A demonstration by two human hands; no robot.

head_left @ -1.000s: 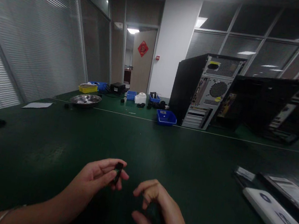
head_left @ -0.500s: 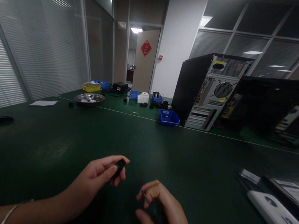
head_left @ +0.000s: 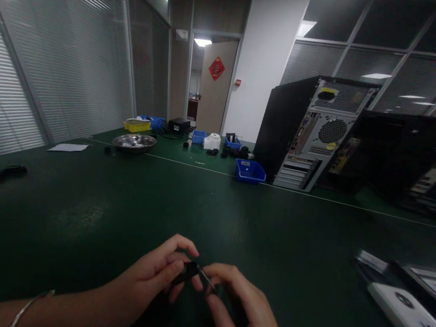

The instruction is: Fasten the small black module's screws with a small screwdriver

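Observation:
My left hand [head_left: 162, 269] pinches a small black part [head_left: 186, 273] between thumb and fingers, low in the middle of the view. It looks like a little block; its exact kind I cannot make out. Just to the right, my right hand [head_left: 240, 310] has its fingers closed on a thin metal rod [head_left: 207, 278]. The rod slants up to the left, and its tip meets the right end of the black part. Its other end is hidden in my right hand. Both hands are raised over the green tabletop [head_left: 210, 216].
A blue bin [head_left: 249, 172] stands ahead beside a black computer tower [head_left: 287, 130]. A metal bowl [head_left: 134, 144] and a yellow basket [head_left: 137, 126] sit back left. A dark object [head_left: 2, 175] lies far left. At right lies a white case [head_left: 410, 315] marked 18.
My hands have come together: the left has moved right with the black part, and the rod's tip now meets it. The camera view has shifted slightly.

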